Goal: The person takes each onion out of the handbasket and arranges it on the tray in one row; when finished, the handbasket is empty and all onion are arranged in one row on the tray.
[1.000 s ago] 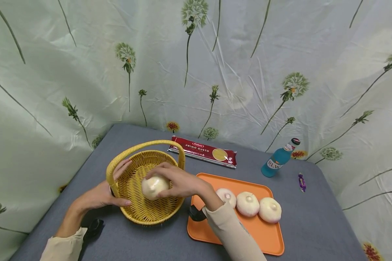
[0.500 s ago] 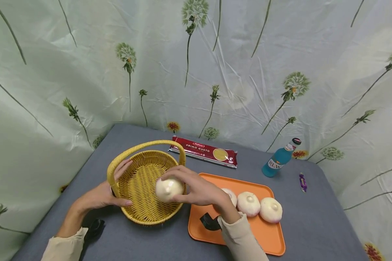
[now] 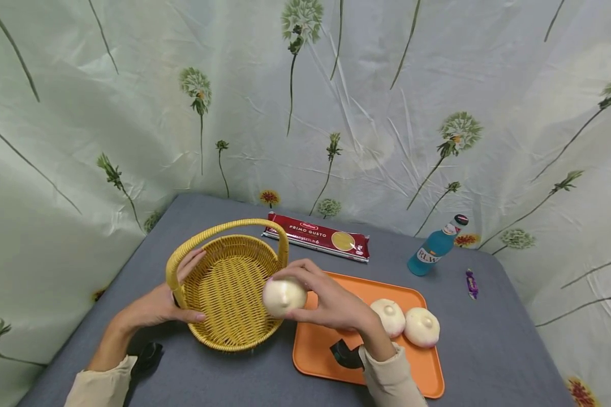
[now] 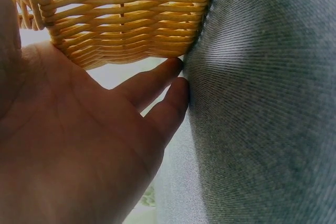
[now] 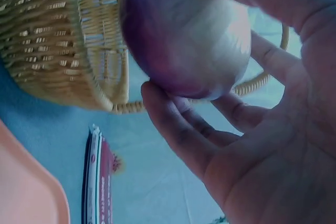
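My right hand (image 3: 331, 299) holds a white and purple turnip (image 3: 284, 297) over the right rim of a yellow wicker basket (image 3: 229, 294). The right wrist view shows thumb and fingers round that turnip (image 5: 184, 35), its purple side toward the camera. My left hand (image 3: 153, 305) holds the basket's left side, with the thumb over the rim and other fingers on the outer wall. In the left wrist view, two fingers of the left hand (image 4: 79, 135) reach down beside the basket wall (image 4: 126, 24) to the grey cloth. The visible basket floor is bare.
An orange tray (image 3: 315, 356) lies right of the basket, bearing turnips (image 3: 388, 316); my right hand mostly hides one. Behind stand a red spaghetti packet (image 3: 318, 237) and a blue bottle (image 3: 435, 249). A purple wrapped candy (image 3: 471, 284) lies at the right.
My right hand has carried the turnip rightward, from over the basket's middle to its right rim. My left hand and the basket have stayed put.
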Motion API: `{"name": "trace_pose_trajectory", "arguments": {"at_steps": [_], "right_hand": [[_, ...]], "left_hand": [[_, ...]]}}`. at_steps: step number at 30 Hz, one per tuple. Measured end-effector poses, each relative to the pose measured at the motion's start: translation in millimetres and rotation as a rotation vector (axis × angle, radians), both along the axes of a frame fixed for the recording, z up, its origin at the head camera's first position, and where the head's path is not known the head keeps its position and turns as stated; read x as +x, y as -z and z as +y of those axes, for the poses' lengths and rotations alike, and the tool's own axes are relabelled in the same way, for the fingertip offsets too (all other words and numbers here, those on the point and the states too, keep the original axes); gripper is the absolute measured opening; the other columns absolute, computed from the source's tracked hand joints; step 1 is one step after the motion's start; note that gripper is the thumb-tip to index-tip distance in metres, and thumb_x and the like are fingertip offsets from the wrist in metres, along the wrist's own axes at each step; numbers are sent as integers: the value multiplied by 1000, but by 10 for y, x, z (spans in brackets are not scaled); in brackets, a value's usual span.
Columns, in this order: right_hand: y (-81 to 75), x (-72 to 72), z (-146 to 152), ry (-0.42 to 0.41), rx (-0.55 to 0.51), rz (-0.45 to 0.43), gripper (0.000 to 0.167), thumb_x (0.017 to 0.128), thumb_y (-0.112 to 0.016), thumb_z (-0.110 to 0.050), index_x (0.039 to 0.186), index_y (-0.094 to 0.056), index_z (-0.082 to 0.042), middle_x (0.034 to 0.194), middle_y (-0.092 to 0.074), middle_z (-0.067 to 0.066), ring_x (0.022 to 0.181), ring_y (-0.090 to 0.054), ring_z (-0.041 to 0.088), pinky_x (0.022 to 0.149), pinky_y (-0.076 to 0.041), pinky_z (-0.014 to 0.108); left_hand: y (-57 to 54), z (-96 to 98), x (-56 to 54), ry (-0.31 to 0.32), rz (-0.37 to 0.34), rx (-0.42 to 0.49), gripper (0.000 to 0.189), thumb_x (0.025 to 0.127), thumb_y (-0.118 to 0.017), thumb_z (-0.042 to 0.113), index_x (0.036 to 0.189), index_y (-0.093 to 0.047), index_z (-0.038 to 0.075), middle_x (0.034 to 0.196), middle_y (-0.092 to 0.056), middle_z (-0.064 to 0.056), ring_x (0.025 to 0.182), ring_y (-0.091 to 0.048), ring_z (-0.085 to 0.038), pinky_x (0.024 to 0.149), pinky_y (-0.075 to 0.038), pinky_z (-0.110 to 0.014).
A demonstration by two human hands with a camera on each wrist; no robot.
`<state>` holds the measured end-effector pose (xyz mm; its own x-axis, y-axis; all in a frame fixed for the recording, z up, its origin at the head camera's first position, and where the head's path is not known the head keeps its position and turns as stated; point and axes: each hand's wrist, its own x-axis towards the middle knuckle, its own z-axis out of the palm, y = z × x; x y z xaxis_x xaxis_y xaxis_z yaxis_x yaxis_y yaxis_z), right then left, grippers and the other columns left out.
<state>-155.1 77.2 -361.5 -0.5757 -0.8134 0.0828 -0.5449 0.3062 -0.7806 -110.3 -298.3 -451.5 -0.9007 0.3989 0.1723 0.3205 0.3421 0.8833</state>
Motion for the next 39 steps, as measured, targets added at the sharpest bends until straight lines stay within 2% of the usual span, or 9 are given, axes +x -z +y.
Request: {"name": "trace_pose_trajectory", "arguments": {"at_steps": [8, 14, 23, 27, 32, 39], "right_hand": [[112, -53, 174, 69, -51, -13, 58, 90, -77, -28, 141, -52, -34, 137, -41, -5, 121, -48, 17, 92, -51, 38], [208, -99, 309, 136, -66, 13, 58, 88, -79, -25, 140, -52, -29, 140, -43, -1, 123, -48, 20, 95, -49, 43], [305, -152, 368, 172, -9, 6, 58, 89, -78, -26, 140, -50, -27, 139, -45, 1, 117, -51, 19, 97, -47, 42], [332, -167, 367, 184, 24, 31, 57, 89, -78, -26, 139, -51, -25, 138, -45, 2, 116, -51, 19, 95, -48, 42], [363, -168, 373, 223, 69, 47, 57, 88, -79, -24, 137, -51, -24, 134, -46, 1, 113, -52, 19, 94, -47, 43], [407, -171, 388, 250, 133, 52, 57, 87, -80, -26, 136, -51, -24, 131, -47, 1, 114, -52, 19, 97, -46, 46]], "left_hand": [[-10, 4, 0, 3, 3, -7, 124, 74, -88, 8, 162, -2, 12, 166, 10, -20, 143, 6, 10, 100, -10, 0], [-7, -1, 5, -2, 20, -13, 124, 73, -88, 7, 162, -2, 12, 165, 9, -23, 144, 7, 8, 100, -10, -1], [-9, 6, 1, -9, 49, -29, 125, 71, -89, 8, 162, -3, 8, 164, 7, -25, 145, 7, 7, 101, -10, -1], [-15, 10, 1, -17, 39, -28, 125, 71, -90, 8, 162, -3, 9, 165, 7, -23, 145, 7, 6, 101, -10, 0], [-19, 13, 0, -12, 28, -10, 125, 72, -89, 7, 162, -3, 10, 166, 7, -20, 144, 5, 10, 101, -10, 0], [-15, 23, -6, 1, 25, 12, 125, 72, -89, 5, 162, -3, 9, 165, 7, -23, 142, 4, 14, 101, -10, 0]]}}
